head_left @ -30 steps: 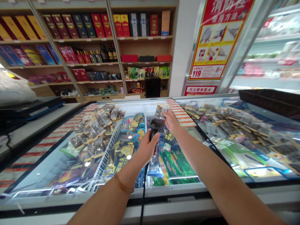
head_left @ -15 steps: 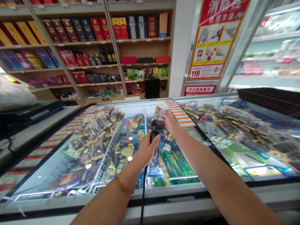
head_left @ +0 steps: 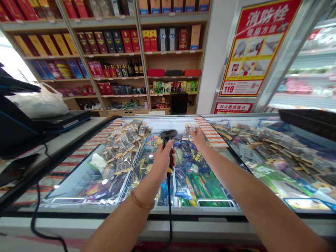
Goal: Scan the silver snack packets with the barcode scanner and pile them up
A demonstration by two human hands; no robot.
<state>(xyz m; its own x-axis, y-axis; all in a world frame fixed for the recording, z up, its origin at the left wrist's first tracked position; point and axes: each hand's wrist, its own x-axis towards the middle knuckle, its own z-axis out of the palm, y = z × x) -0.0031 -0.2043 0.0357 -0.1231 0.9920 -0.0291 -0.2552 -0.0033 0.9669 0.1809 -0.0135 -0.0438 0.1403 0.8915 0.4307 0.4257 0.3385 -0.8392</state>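
Scanner (head_left: 168, 140) clamped in left grip (head_left: 161, 161); right grip (head_left: 198, 137) pinches packet (head_left: 187, 133) above freezer (head_left: 183, 213).

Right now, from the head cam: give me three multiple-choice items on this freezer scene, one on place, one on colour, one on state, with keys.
1. Where is the small packet?
A. in the right hand
B. on the floor
C. on the wooden shelf

2. What colour is the scanner?
A. white
B. black
C. red

3. How is the left hand?
A. open and empty
B. flat on the glass
C. closed around the scanner's handle

Key: 1 A, the right hand pinches it over the chest freezer. 2 B, head and handle are black. 3 C, the fingers wrap the handle and the cable hangs below.
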